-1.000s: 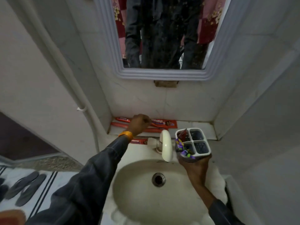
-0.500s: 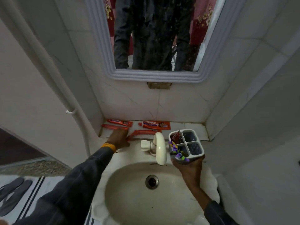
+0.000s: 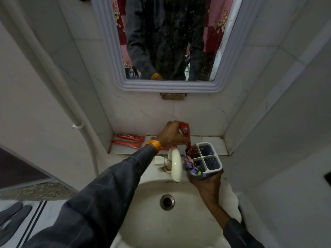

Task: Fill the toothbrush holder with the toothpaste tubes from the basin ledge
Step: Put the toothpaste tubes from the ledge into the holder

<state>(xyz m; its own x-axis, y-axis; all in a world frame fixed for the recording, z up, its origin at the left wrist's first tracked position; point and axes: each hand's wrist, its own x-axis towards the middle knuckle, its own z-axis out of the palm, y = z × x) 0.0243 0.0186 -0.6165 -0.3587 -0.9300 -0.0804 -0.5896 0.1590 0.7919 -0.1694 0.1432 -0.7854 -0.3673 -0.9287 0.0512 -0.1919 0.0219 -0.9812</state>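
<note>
No legible text anywhere. Red toothpaste tube [image 3: 185, 133] in left hand [image 3: 171, 134]: white and dark marks on face, too blurred to read. Two red tubes on basin ledge [image 3: 130, 137], [image 3: 126, 144]: pale printing along upper one, unreadable. Toothbrush holder [image 3: 206, 159], mirror frame [image 3: 170, 87], tap [image 3: 176, 162]: no visible lettering.

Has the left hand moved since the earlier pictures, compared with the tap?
Yes. The left hand has lifted off the basin ledge left of the tap and gone right, carrying a red toothpaste tube to the holder.
</note>
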